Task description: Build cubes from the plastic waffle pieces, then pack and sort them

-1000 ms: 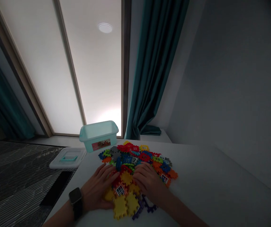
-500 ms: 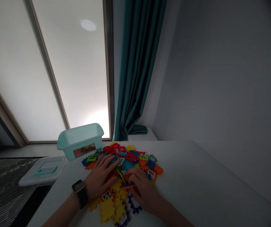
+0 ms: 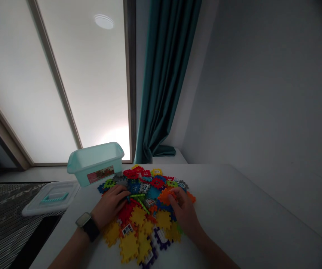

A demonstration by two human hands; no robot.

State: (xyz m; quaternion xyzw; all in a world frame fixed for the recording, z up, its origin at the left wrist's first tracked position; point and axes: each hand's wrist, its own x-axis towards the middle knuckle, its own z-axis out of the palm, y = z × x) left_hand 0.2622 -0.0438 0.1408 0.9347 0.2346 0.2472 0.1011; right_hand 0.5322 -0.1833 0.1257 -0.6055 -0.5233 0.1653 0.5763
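Note:
My right hand (image 3: 186,213) pinches an orange interlocking tile (image 3: 165,196) between thumb and fingers, just above the right side of the pile. At the pile's left side my left hand (image 3: 109,206), a black watch on its wrist, has its fingers curled with the tips drawn together by a small blue part; what they hold, if anything, is hidden. Yellow notched tiles (image 3: 129,247) lie nearest me, with purple tiles (image 3: 162,239) beside them. Red tiles (image 3: 125,212) and thin green pieces (image 3: 140,201) are in the middle. Blue, grey and windowed tiles overlap farther back.
A teal plastic bin (image 3: 99,158) stands at the table's back left. Its clear lid (image 3: 51,198) with a teal handle lies left of the table. The white table (image 3: 233,209) runs right to a grey wall. A green curtain (image 3: 166,93) hangs behind.
My right hand has risen and moved right, now with an orange tile in it. My left hand has drawn back left and its spread fingers have curled. More yellow tiles show in front.

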